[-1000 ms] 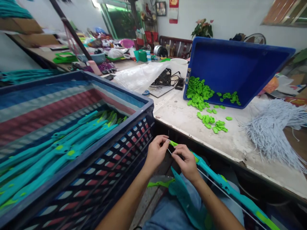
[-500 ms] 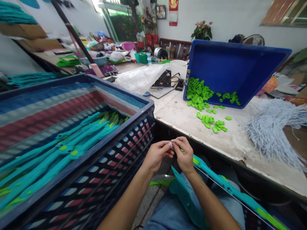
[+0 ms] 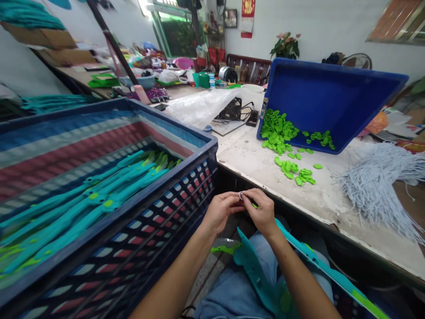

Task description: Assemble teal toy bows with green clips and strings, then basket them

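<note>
Apparently the work sits partway, judging by what my feed shows; a white cord [image 3: 240, 193] makes 1 small loop where the 2 sets of fingertips meet, and I read this end as not yet drawn tight; the left hand [image 3: 222, 212] has thumb and fingers pinched together on the cord, and the right hand [image 3: 261, 210] has its own pinched on it at the same spot, though each exact grip is partly hidden from me; the long teal limb [image 3: 332, 270] runs slantwise from behind the right hand, past the right forearm toward the lower right, with 1 scrap of its green tip [image 3: 254, 205] peeking out at the right fingers; it looks slim and smooth, with green patches along it and a pale line at its edge; to the left, similar teal pieces [image 3: 126, 177] already lie stacked in the dark crate [image 3: 210, 145], and I take them as further along; loose green pieces [image 3: 277, 133] and a pale bundle of cords [image 3: 378, 181] lie unused on the bench [image 3: 242, 157], so plenty seems left.
</note>
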{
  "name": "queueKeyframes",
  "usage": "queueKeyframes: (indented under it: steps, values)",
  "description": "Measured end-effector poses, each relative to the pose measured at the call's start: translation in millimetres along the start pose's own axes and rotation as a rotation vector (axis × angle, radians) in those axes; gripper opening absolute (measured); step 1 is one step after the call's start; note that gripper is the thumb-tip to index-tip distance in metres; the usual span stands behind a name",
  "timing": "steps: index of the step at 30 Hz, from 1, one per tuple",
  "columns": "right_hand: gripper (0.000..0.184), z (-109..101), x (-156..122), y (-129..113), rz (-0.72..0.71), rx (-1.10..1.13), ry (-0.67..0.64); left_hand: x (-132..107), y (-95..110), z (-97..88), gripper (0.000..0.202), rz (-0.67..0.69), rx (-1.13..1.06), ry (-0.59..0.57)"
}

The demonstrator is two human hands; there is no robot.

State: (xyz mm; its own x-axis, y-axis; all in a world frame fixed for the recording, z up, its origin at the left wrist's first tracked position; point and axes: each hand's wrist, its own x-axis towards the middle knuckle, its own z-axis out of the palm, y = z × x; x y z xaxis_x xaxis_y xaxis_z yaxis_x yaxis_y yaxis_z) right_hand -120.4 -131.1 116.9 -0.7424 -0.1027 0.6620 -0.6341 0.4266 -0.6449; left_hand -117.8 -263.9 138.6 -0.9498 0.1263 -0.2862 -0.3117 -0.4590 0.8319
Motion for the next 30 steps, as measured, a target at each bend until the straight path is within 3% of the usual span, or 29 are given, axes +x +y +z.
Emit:
queueKeyframes:
  steps: [6, 14, 18, 21, 24, 30]
  values:
    - [0.017, -6, 4, -1, -0.036, -0.233, -0.155, -1, -6, -5.9, 0.020, 0.136, 0.302, -0.032]
    - [0.017, -9, -8, 4, 0.129, 0.011, -0.137, -2, -17, -12.9, 0.019, 0.245, 0.538, 0.074]
    - [0.017, -9, -18, 7, 0.122, 0.035, -0.176, -6, -15, -19.4, 0.018, 0.277, 0.664, -0.014]
    - [0.018, -9, -25, 8, 0.018, -0.074, -0.200, -9, -14, -23.8, 0.019, 0.265, 0.726, -0.088]
    - [0.022, -7, -32, 9, -0.082, -0.211, -0.240, -11, -18, -27.3, 0.019, 0.238, 0.725, -0.064]
    - [0.024, 10, -42, 23, -0.028, -0.431, -0.243, -7, -37, -36.5, 0.021, 0.232, 0.712, -0.042]
